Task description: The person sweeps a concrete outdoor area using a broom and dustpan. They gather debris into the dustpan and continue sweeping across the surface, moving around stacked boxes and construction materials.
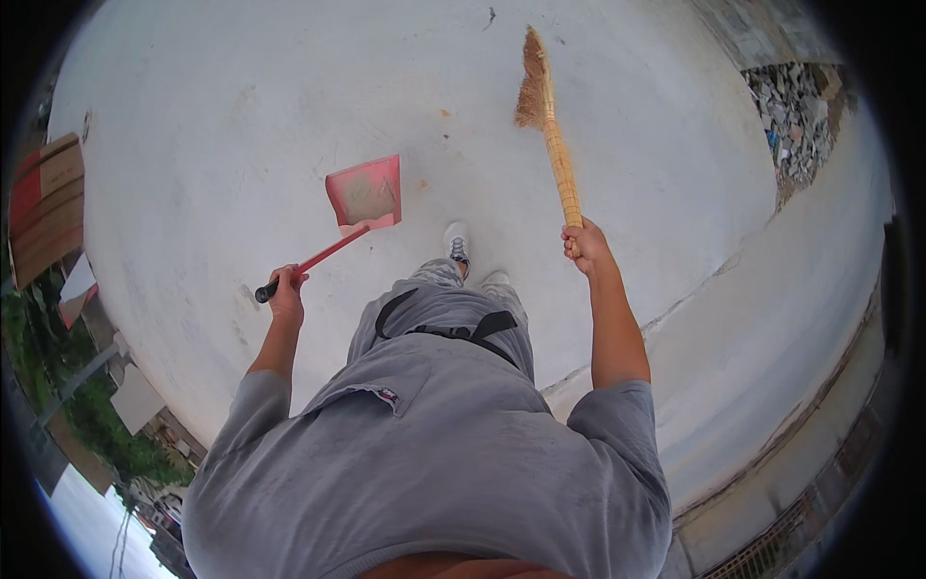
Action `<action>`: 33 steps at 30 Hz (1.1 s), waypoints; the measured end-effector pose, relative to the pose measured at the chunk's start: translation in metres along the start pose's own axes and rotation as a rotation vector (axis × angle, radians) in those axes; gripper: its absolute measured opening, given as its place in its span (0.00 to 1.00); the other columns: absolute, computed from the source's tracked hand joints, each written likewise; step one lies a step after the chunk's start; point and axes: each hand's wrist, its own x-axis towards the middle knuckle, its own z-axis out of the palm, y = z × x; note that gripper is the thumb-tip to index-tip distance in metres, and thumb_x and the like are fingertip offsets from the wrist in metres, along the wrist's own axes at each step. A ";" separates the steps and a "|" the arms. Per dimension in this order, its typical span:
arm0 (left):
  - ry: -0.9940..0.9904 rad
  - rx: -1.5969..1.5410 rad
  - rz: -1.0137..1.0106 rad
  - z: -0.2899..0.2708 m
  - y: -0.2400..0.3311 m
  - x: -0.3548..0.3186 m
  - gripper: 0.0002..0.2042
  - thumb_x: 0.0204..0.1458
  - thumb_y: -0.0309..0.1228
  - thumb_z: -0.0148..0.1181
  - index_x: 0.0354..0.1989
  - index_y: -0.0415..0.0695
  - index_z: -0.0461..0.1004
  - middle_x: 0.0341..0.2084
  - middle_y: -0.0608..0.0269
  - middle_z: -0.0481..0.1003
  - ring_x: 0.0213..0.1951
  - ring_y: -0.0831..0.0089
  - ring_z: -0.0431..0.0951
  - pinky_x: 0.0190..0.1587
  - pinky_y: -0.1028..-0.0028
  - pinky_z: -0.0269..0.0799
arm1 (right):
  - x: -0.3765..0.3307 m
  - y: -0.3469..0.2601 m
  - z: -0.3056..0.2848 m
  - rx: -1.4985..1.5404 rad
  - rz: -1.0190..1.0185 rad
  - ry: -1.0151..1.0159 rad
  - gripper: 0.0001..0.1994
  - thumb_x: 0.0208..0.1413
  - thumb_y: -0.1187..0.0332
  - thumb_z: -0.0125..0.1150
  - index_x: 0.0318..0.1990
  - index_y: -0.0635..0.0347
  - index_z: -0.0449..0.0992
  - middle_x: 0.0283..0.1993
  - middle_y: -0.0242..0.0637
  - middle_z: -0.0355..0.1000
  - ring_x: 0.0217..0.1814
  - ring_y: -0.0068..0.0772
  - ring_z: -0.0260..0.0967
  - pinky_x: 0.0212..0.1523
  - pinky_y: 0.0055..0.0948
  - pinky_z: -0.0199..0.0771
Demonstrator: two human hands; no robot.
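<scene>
My left hand (287, 292) is closed round the red handle of a dustpan, close to its black grip end. The red dustpan (365, 193) is to the left of my feet, with greyish dust on its pan. In my right hand (586, 246) is the lower end of a long, yellow-handled broom (559, 159), fingers wrapped round it. Its brown bristles point to the left at the far end, well apart from the dustpan. I cannot tell whether the bristles touch the ground.
Pale concrete ground (241, 174) spreads around me, with a few small brown bits (422, 183) ahead of my shoes (457, 241). Broken rubble (796, 121) is piled at the far right. Cardboard (46, 207) stands at the left edge, near green plants (106, 405).
</scene>
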 end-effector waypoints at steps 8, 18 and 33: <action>0.417 -0.173 -0.060 -0.025 -0.048 -0.114 0.04 0.51 0.28 0.55 0.31 0.42 0.69 0.31 0.63 0.74 0.28 0.73 0.74 0.34 0.79 0.73 | 0.043 -0.004 0.095 -0.375 0.479 -0.390 0.05 0.50 0.78 0.55 0.33 0.63 0.66 0.20 0.32 0.62 0.15 0.21 0.58 0.12 0.22 0.58; 0.793 -0.339 -0.049 -0.001 -0.123 -0.280 0.08 0.55 0.27 0.53 0.37 0.35 0.68 0.43 0.52 0.70 0.38 0.66 0.75 0.40 0.75 0.80 | 0.148 0.072 0.191 -0.650 0.669 -0.377 0.04 0.50 0.78 0.54 0.31 0.62 0.65 0.18 0.31 0.61 0.14 0.22 0.56 0.14 0.21 0.57; 1.214 -0.603 -0.213 -0.146 -0.264 -0.365 0.07 0.52 0.27 0.54 0.36 0.37 0.70 0.29 0.57 0.72 0.24 0.72 0.74 0.26 0.77 0.75 | 0.051 0.004 0.244 -0.762 -0.202 0.043 0.16 0.45 0.83 0.47 0.43 0.59 0.57 0.20 0.35 0.58 0.13 0.25 0.57 0.09 0.25 0.54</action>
